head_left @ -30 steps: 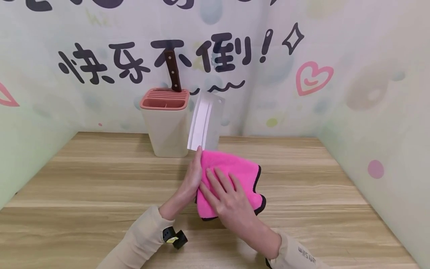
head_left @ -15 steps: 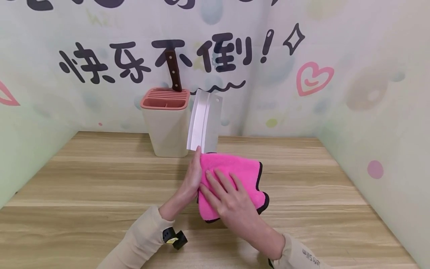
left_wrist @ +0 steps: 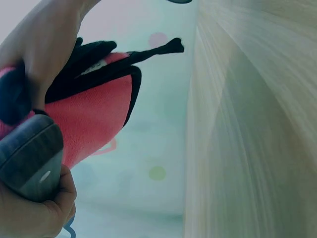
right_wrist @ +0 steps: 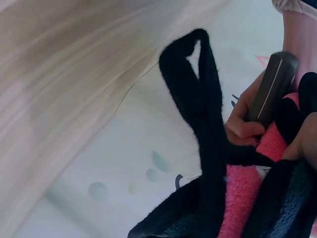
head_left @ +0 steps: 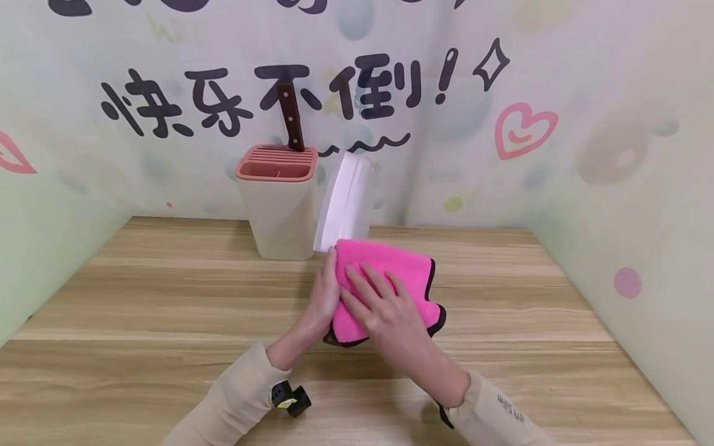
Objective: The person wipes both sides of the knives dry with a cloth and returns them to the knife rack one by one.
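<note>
In the head view a wide-bladed cleaver (head_left: pixel 340 207) points away from me, its lower part covered by a pink towel (head_left: pixel 385 260) with black edging. My left hand (head_left: pixel 323 297) grips the cleaver's dark handle (left_wrist: pixel 37 158), whose butt end shows below the towel. The right hand (head_left: pixel 393 322) lies over the folded towel with fingers spread on top; its thumb side reaches under the fold in the left wrist view, holding towel and blade together. A black hanging loop (right_wrist: pixel 185 79) dangles from the towel in the right wrist view.
A white knife block (head_left: pixel 279 217) with a red slotted top stands at the back, just left of the blade. A brown-handled knife (head_left: pixel 290 118) is upright in it. Printed walls enclose the wooden table (head_left: pixel 139 297) at the back and sides.
The right hand and towel have shifted slightly away from me up the blade. The blade has turned and moved a little right, and the handle's end now shows below the towel.
</note>
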`<control>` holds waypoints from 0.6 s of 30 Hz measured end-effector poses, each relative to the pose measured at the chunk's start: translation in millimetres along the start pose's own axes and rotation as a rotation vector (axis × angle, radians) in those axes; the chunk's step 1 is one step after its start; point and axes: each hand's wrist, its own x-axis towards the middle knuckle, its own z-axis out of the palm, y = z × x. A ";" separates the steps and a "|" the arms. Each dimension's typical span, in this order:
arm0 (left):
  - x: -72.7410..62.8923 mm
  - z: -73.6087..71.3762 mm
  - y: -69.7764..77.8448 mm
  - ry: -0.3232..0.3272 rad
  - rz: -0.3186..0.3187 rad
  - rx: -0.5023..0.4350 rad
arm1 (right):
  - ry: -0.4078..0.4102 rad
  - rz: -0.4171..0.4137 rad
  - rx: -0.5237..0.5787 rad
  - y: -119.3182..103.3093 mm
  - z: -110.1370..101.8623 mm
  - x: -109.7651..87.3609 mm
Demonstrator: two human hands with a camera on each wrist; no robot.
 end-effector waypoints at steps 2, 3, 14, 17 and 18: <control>-0.8 0.2 -1.2 0.004 -0.004 0.006 | 0.002 0.005 0.001 1.9 0.9 1.1; -1.3 0.3 -1.7 0.007 -0.007 0.008 | 0.002 0.007 -0.001 2.9 1.7 1.4; -1.9 -0.7 -0.2 0.018 0.028 -0.007 | 0.049 0.099 0.101 11.0 9.7 1.4; -0.7 -1.5 1.8 0.014 0.059 -0.004 | 0.084 0.120 0.142 10.6 11.7 0.1; -0.4 -1.7 2.4 0.014 0.056 -0.003 | 0.093 0.125 0.153 10.3 12.2 -0.1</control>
